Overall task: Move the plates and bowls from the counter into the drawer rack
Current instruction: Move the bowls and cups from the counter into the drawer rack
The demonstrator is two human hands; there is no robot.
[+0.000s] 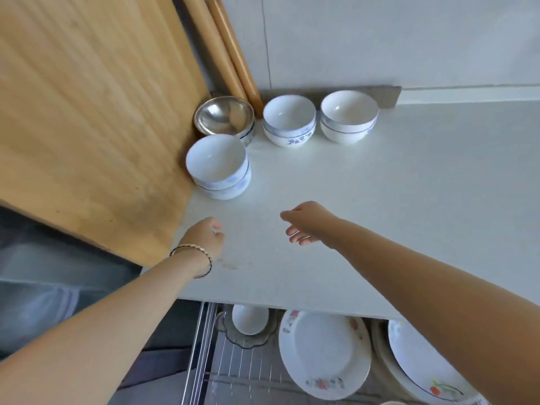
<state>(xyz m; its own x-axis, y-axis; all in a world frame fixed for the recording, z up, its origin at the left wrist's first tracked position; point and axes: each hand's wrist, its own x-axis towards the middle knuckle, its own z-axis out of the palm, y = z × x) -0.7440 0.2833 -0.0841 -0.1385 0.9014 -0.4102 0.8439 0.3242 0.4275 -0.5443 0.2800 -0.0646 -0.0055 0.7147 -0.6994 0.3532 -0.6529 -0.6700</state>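
Over the counter (pixel 394 185), left hand (pixel 204 239) fingers curl loosely, right hand (pixel 311 223) fingers spread; both hold nothing.

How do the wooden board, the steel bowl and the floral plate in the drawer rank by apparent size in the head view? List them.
1. Wooden board, by far.
2. Floral plate.
3. Steel bowl; farther back, so true size unsure.

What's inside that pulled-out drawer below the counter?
In the drawer, a small white bowl sits on a dark scalloped dish, beside a flowered plate and a stack of plates. The counter hides its back; the right arm covers its right side.
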